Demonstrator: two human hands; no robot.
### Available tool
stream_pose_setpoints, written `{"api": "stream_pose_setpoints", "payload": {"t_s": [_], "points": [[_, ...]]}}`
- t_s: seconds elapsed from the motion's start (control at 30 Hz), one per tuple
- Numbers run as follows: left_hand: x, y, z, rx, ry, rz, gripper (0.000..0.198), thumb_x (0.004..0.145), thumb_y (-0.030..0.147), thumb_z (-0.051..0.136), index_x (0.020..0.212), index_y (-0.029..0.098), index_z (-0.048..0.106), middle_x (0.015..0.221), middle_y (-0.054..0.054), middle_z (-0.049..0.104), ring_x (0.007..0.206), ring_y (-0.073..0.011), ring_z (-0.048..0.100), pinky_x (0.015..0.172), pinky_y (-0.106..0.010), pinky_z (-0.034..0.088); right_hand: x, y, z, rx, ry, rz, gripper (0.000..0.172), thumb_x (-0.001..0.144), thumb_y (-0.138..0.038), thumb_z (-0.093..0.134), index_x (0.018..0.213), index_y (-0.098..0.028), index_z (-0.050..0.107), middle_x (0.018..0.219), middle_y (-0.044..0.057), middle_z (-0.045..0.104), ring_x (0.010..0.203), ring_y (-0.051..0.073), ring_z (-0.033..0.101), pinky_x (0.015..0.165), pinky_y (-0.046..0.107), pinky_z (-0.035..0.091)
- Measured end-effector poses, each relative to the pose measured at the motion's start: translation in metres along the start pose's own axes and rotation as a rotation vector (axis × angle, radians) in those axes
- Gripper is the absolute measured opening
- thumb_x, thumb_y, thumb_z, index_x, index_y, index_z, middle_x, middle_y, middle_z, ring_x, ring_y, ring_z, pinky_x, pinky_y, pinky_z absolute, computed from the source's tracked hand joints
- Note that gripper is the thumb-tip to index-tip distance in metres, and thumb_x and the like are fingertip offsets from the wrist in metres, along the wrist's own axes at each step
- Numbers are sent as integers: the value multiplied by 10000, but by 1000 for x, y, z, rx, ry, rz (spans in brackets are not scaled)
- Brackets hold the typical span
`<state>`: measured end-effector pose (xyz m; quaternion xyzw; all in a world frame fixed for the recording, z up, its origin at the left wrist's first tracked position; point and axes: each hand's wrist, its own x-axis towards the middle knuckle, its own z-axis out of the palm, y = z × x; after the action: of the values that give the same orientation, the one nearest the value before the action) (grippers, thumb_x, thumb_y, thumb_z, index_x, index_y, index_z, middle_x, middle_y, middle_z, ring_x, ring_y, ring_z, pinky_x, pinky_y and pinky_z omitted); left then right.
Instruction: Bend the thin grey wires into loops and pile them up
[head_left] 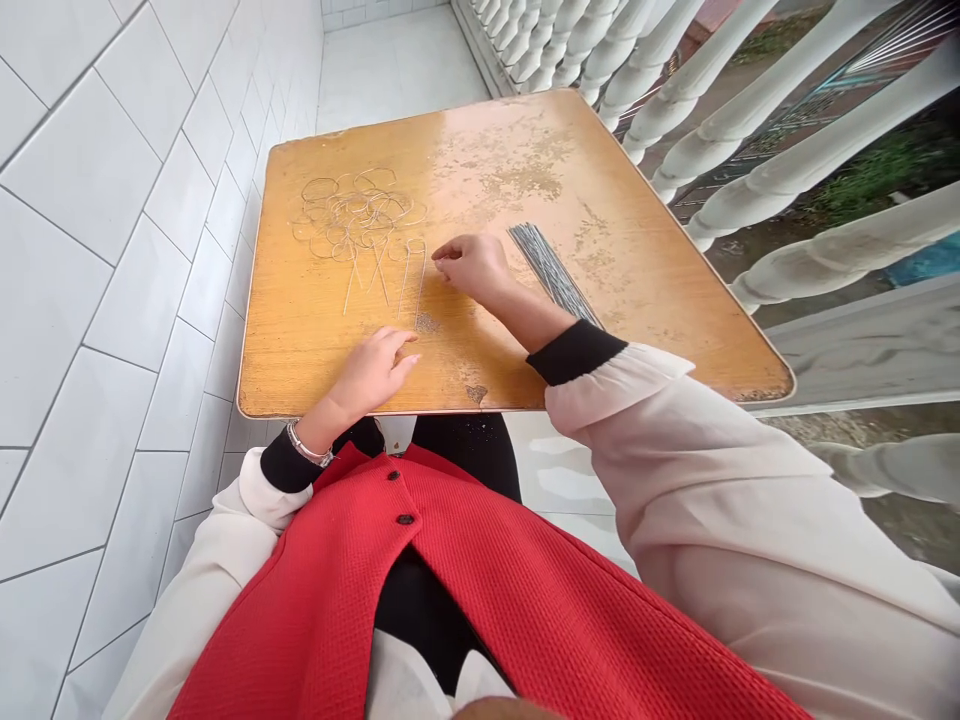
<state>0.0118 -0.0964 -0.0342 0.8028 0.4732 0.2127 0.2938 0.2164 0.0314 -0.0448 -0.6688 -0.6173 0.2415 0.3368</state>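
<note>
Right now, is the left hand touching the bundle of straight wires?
No, the left hand rests on the table near its front edge, while the bundle of straight wires lies beside the right hand.

Worn, glossy wooden table (637,300), its varnish flaking; thin shiny metal wires (551,272) and bent wire loops (358,215); glazed white wall tiles (97,200); red knitted waffle cloth vest (480,600).

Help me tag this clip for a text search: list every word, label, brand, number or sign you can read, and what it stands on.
None: no readable text shows anywhere in this view.
The table bears only worn patches.
The bent wire loops and the bundle of straight wires carry no tag.
The red vest, the bracelet and the wall tiles show no print or logo.
</note>
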Motion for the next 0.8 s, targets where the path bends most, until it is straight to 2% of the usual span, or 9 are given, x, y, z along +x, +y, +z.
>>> {"api": "stream_pose_setpoints", "payload": {"t_s": [0.1, 0.27, 0.43, 0.53, 0.63, 0.8], "points": [[5, 6, 3, 65, -31, 11, 314, 951, 214, 597, 1243, 119, 663, 1250, -147, 699, 1063, -221, 683, 1051, -415, 523, -21, 2, 0, -173, -47, -202, 215, 805, -210, 691, 979, -163, 806, 1015, 149, 756, 876, 277, 693, 916, 467, 551], [11, 11, 10, 32, -57, 10, 319, 946, 213, 602, 1243, 113, 664, 1234, -141, 710, 1022, -212, 687, 1042, -414, 526, -41, -2, 3, -301, -105, -330, 274, 837, -211, 634, 1034, -150, 813, 1131, 176, 741, 1017, 321, 684, 954, 469, 530], [13, 6, 15, -80, -68, 38, 280, 929, 185, 617, 1196, 126, 678, 1229, -121, 717, 940, -166, 692, 989, -362, 549, -40, -2, 2, -323, -114, -337, 287, 834, -183, 606, 1029, -148, 813, 1135, 177, 738, 1028, 328, 681, 959, 472, 522], [11, 3, 12, -91, 1, 37, 282, 937, 172, 593, 1201, 116, 678, 1256, -131, 707, 925, -161, 688, 992, -360, 549, -39, 1, 1, -342, -112, -319, 366, 845, -146, 549, 1104, -136, 807, 1148, 181, 739, 1043, 328, 681, 962, 467, 521], [7, 2, 7, -22, 80, 9, 287, 943, 144, 563, 1202, 94, 673, 1300, -160, 692, 1007, -194, 687, 1058, -396, 519, -37, 6, 0, -330, -78, -295, 403, 876, -131, 486, 1126, -143, 801, 1158, 170, 741, 1047, 324, 680, 957, 468, 523], [7, 9, 3, 90, 39, -59, 286, 946, 98, 507, 1197, 103, 645, 1268, -164, 713, 1173, -250, 657, 1112, -444, 473, -30, 11, 0, -278, -66, -327, 397, 965, -217, 435, 1127, -197, 796, 1232, 137, 728, 1121, 330, 644, 1013, 492, 491]]}}
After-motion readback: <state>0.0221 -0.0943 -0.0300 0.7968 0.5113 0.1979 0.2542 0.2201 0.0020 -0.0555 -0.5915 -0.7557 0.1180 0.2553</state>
